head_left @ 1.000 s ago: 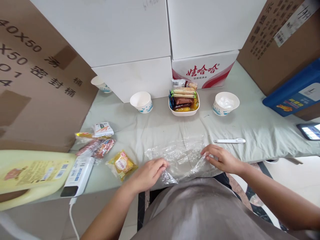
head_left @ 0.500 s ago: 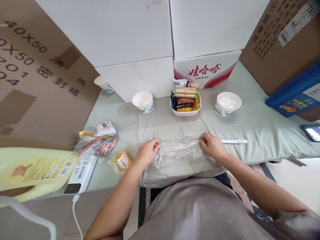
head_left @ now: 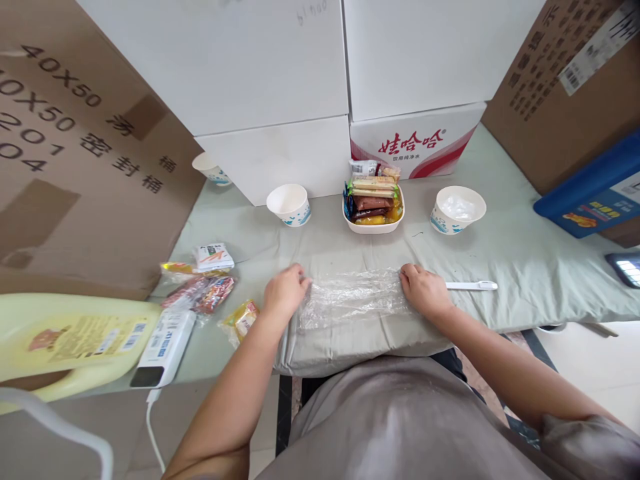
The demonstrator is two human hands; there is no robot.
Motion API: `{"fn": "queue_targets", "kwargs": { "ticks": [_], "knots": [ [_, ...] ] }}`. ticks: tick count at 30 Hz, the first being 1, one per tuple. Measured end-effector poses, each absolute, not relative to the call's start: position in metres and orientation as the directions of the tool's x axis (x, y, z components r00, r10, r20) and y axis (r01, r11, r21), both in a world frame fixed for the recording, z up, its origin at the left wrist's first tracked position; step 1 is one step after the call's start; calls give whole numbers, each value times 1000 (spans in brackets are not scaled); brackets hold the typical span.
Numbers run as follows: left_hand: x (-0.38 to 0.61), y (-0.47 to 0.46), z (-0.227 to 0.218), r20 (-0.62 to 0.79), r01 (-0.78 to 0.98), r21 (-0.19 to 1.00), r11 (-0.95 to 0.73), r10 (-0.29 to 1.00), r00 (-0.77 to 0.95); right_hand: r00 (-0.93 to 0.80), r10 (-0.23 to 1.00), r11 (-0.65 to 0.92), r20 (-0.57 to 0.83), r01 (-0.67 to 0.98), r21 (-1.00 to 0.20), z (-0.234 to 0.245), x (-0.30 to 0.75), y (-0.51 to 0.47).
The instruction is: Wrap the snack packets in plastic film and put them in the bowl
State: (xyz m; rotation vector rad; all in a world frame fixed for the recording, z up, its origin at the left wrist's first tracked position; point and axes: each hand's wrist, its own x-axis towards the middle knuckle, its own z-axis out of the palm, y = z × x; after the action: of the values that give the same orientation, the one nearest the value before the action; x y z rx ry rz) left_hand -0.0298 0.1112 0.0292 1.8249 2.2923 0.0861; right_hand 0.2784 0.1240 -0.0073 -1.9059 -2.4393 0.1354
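Two ends of the clear bag (head_left: 353,300) are pinched in our curled-up fingers, left hand (head_left: 285,290) on one, right hand (head_left: 423,290) on the other, and we have pulled it away from the near edge, so now it lies stretched flat on the green cloth (head_left: 500,260).

- Open lane on the cloth (head_left: 350,250) between plastic film (head_left: 353,299) and snack tray (head_left: 373,225)
- Far side blocked: stacked boxes (head_left: 280,157), paper cups (head_left: 290,203) flanking tray
- Left: snack packets (head_left: 210,293) close by; right: white stick (head_left: 471,285) just beside right hand (head_left: 424,292)
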Motion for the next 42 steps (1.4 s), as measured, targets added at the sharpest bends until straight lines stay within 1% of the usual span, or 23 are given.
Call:
{"fn": "queue_targets", "kwargs": {
  "ticks": [1,2,3,4,5,6,7,9,11,13,14,16,18,19,21,24,26,28,31,33,36,39,42],
  "knots": [
    [-26,109,34,-10,962,125,244,969,-245,-245,969,243,-13,965,-96,-9,278,124],
    [-20,106,37,107,970,96,224,966,-234,-249,969,247,-7,964,-96,-10,278,123],
    [-11,101,39,190,984,89,153,967,-168,-253,967,252,0,963,-95,-12,278,123],
    [0,96,38,228,994,102,33,972,-56,-258,966,257,7,962,-93,-14,277,122],
    [12,90,35,219,984,133,-122,972,91,-263,965,263,13,960,-93,-15,277,122],
    [24,85,29,177,941,174,-292,949,261,-266,964,267,16,959,-93,-16,278,123],
    [35,80,21,140,882,212,-421,906,399,-268,963,269,16,958,-97,-17,280,124],
    [50,73,2,104,821,220,-526,850,517,-252,968,252,17,962,-107,-15,286,128],
    [55,70,-15,76,824,196,-532,846,528,-213,975,219,61,968,-122,-9,295,133],
    [54,69,-24,52,834,184,-521,852,521,-199,967,223,162,963,-149,-1,299,135],
    [53,69,-26,45,834,185,-520,852,522,-226,950,264,215,950,-167,2,299,134],
    [51,69,-26,38,833,188,-520,851,523,-380,883,437,275,880,-187,3,291,129],
    [50,70,-25,27,833,184,-522,850,526,-587,772,631,245,755,-180,-3,280,122],
    [48,70,-25,22,835,180,-520,851,525,-666,717,696,206,696,-174,-8,274,118],
    [38,70,-25,12,849,167,-501,862,507,-735,666,745,127,646,-167,-19,269,114],
    [10,65,-24,9,906,133,-401,915,403,-711,698,714,82,682,-161,-28,278,112],
    [-10,58,-20,34,936,111,-334,943,332,-694,713,700,99,694,-170,-25,292,109],
    [-26,46,-13,75,935,119,-335,942,328,-713,689,722,130,661,-206,-20,307,104],
    [-37,26,-3,115,878,198,-436,900,421,-762,624,774,175,570,-278,-15,327,93],
    [-40,16,-1,141,832,259,-490,872,469,-748,628,769,214,556,-316,-15,337,87],
    [-45,10,-2,196,781,335,-526,850,488,-702,657,748,275,560,-356,-17,343,82],
    [-49,13,-3,218,763,419,-492,871,441,-679,668,734,305,536,-417,-12,341,82],
    [-48,23,-1,209,809,488,-327,944,256,-573,779,610,256,595,-523,-6,331,90]
  ]
}}
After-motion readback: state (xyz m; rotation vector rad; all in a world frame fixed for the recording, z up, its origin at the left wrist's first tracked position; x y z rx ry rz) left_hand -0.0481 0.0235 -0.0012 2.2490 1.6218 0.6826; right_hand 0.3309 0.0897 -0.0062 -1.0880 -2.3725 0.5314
